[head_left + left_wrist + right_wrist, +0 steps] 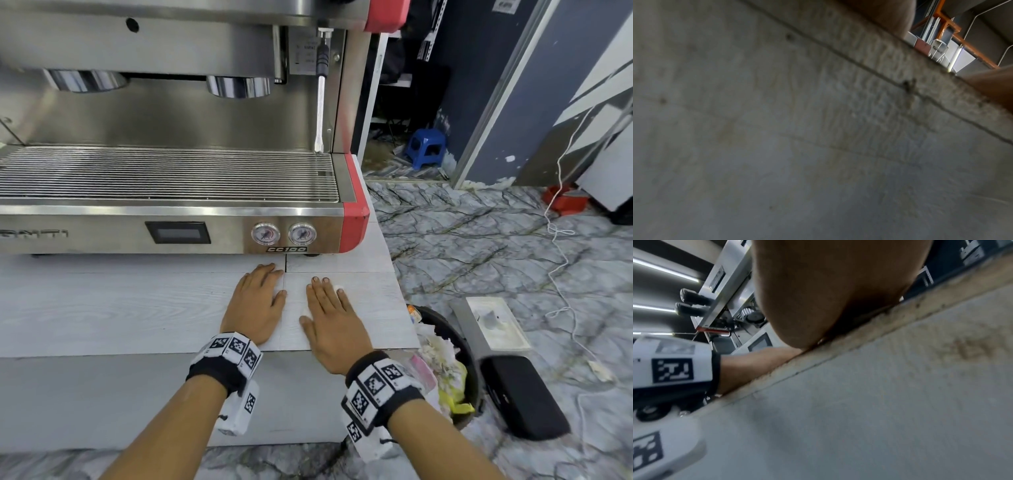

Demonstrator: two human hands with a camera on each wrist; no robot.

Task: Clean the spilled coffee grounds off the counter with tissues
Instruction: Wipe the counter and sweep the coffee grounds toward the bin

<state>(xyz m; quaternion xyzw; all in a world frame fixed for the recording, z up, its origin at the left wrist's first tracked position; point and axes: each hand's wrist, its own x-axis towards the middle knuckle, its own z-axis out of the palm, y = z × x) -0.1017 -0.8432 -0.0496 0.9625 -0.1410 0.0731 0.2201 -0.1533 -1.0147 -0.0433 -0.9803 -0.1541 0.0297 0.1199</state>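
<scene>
Both hands lie flat, palms down, side by side on the pale wood-grain counter (120, 308) in front of the espresso machine. My left hand (260, 294) rests with straight fingers and nothing under it that shows. My right hand (329, 308) presses a white tissue (306, 311) onto the counter; small bits of the tissue peek out by the thumb and by the little finger. No coffee grounds are visible on the counter in the head view. The wrist views show only the counter's front face (777, 146) and the heel of my right hand (828, 288).
The steel and red espresso machine (191, 192) stands right behind the hands. The counter ends just right of my right hand. Below that edge, on the marble floor, a black bin (459, 356) holds crumpled paper and wrappers. A white cable (561, 260) trails across the floor.
</scene>
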